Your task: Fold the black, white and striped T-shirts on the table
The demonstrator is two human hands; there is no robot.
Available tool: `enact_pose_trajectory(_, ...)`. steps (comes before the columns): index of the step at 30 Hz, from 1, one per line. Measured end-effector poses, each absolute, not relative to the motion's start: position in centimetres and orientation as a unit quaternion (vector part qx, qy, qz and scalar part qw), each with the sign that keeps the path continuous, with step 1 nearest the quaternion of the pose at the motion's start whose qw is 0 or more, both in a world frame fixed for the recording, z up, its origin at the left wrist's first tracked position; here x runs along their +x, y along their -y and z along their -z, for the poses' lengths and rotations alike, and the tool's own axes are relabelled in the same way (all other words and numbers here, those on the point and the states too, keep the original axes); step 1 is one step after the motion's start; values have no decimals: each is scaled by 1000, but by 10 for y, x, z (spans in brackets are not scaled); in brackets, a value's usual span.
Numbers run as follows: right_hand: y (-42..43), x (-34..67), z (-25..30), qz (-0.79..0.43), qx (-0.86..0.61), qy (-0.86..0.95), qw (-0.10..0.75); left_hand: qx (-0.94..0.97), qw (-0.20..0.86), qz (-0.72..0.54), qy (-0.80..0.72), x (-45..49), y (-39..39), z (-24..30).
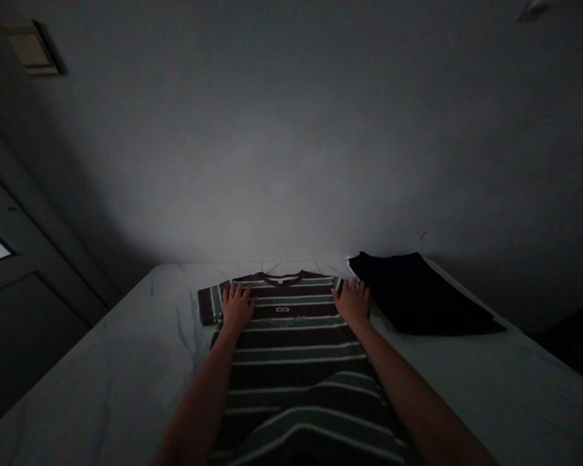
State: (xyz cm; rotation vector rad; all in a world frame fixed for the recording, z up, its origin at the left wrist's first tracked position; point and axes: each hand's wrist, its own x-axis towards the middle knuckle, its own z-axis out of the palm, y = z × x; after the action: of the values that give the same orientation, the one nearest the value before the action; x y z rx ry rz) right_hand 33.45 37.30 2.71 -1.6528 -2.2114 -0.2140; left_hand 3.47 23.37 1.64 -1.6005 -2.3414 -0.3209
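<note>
A striped T-shirt (291,353) in dark, green and white bands lies face up, its neckline toward the wall and a small label print on the chest. My left hand (238,307) rests on the shirt's left shoulder with fingers spread, beside the left sleeve, which sticks out sideways. On the opposite shoulder lies my right hand (352,301), fingers apart, covering most of the right sleeve. Near the bottom of the view the fabric rises in soft folds.
The shirt is on a white marbled table (140,362) against a grey wall (276,149). A black folded cloth (418,294) lies at the right, close to my right hand. A door (24,304) stands at the left. The room is dim.
</note>
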Motion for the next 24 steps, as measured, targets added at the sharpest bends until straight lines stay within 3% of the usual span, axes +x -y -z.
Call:
enact_pose_trajectory(6,-298,336,-51,-119,-144,982,35,-633,101,123,758,36,-233,-24)
enact_pose_trajectory(10,-243,386,-49,-206,22,978,-22,-665,96,135,728,39,-232,-30)
enact_pose_trajectory(14,-201,449,-55,-282,80,955,-40,-726,116,110,669,40,-231,-41)
enact_pose_trajectory(18,-173,489,-64,-332,43,941,-52,-761,116,70,634,55,-228,-55)
enact_pose_trajectory(24,-165,507,-74,-374,-4,926,-52,-792,42,104,600,156,-172,-54)
